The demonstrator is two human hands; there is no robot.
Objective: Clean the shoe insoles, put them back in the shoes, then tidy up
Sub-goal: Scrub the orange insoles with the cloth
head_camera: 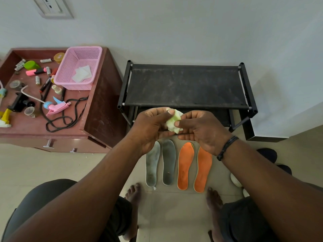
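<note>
Head view: the left hand and right hand each pinch a crumpled wipe (pale green). Four insoles lie side by side on the floor below.

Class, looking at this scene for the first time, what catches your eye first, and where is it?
Two orange insoles lie on the floor beside two grey insoles, in front of the black shoe rack. Above them, the left hand and right hand pinch a crumpled pale wipe.
</note>
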